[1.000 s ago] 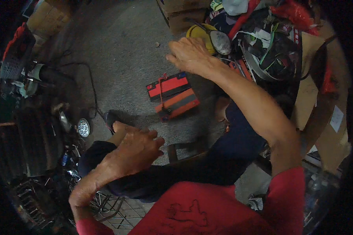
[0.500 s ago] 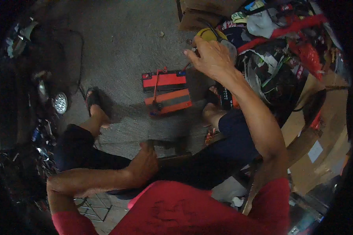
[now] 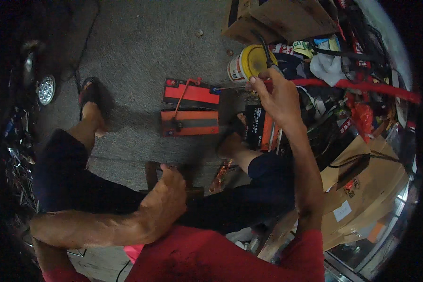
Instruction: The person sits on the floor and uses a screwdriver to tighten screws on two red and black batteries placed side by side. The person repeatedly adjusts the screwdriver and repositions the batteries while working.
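The concrete floor [image 3: 136, 47] spreads across the view from 9 to 12 o'clock, and the person's dark trousers [image 3: 75, 174] reach across the lower part. Flattened cardboard [image 3: 376, 183] lies between 3 and 4 o'clock, and a cardboard box [image 3: 291, 23] stands at 1 o'clock.

At 11 o'clock, close to the centre and between the person's feet, a red-and-black battery [image 3: 204, 95] sits just beyond an orange-and-black battery [image 3: 199, 123].

The left hand [image 3: 167, 195] is at 7 o'clock above the lap, its fingers curled in and its thumb sticking out toward 12; its palm is hidden, so I cannot tell whether it has hold of anything. The right hand [image 3: 281, 96], at 2 o'clock, has bent fingers with the thumb near the index finger.

A yellow-lidded tub [image 3: 253, 62] stands at 1 o'clock, just beyond that hand. A round lamp [image 3: 46, 90] lies between 9 and 10. A red cable [image 3: 184, 97] crosses both batteries. A thin rod or wire [image 3: 232, 88] runs from the red-and-black battery's 3 o'clock end toward the right thumb; whether that hand grips it I cannot tell.
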A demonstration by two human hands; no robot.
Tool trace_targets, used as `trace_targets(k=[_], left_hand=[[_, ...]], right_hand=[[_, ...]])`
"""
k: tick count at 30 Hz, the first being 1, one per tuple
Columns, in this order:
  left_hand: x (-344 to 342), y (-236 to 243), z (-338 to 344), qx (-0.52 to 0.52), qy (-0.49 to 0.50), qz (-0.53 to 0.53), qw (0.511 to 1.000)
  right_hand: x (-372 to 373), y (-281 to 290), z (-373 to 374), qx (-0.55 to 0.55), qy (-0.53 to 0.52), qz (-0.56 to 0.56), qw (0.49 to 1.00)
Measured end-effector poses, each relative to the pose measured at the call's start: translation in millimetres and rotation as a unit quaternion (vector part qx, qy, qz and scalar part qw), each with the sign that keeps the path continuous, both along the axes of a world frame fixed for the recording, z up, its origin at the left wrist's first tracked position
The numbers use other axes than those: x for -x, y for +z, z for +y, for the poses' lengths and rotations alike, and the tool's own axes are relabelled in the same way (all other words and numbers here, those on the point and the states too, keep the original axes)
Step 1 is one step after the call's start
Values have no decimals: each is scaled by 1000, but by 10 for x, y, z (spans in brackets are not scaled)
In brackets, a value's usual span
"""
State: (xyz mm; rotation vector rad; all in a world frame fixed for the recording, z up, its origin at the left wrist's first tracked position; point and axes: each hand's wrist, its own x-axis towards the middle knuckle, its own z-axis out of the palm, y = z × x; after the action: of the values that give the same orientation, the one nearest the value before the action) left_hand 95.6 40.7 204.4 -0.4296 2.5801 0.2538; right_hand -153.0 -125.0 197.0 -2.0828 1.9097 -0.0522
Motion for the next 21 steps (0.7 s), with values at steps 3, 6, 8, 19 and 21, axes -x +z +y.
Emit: trace_targets(k=[3, 6, 8, 19, 21], left_hand=[[-53, -53, 12, -17, 14, 10, 1000], [-61, -68, 24, 8, 10, -8, 1000], [-53, -53, -1, -3, 12, -18, 1000], [60, -78, -145, 13, 34, -32, 999], [60, -59, -148, 15, 38, -39, 998]], right_hand=[[87, -137, 38, 103, 71, -10, 992], [116, -181, 34, 115, 97, -34, 988], [3, -125, 64, 86, 74, -29, 993], [-33, -90, 112, 142, 115, -12, 983], [-15, -107, 116, 134, 119, -43, 983]])
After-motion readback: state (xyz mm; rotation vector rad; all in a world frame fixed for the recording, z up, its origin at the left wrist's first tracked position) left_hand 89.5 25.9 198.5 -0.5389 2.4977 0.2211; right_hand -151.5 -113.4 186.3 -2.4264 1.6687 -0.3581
